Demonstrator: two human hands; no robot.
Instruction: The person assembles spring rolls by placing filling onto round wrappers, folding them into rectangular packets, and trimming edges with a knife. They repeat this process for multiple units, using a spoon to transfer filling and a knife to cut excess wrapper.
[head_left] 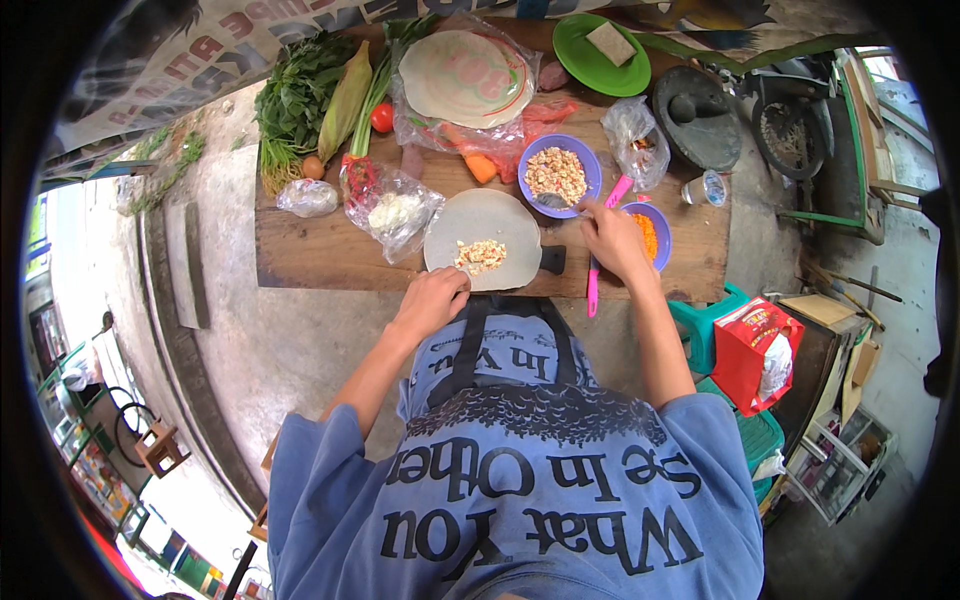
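Observation:
A thin round wrapper (480, 222) lies near the table's front edge, with a small heap of diced filling (482, 257) on its near part. A black handle (552, 260) sticks out from under its right side. My left hand (436, 300) is closed, fingertips pinching the wrapper's near-left edge. My right hand (613, 240) closes on the handle of a spoon (551, 201), whose bowl end rests in a purple bowl (596, 168) of diced filling. Under my right wrist stands a smaller purple bowl (664, 240) with orange shreds. A pink-handled utensil (592, 292) lies beside it.
Stacked wrappers (467, 80) on plastic, leafy greens (300, 95), corn (346, 100), a tomato (382, 117) and bagged white shreds (395, 213) fill the back left. A green plate (600, 72), stone mortar (698, 120) and clear cup (704, 189) stand right.

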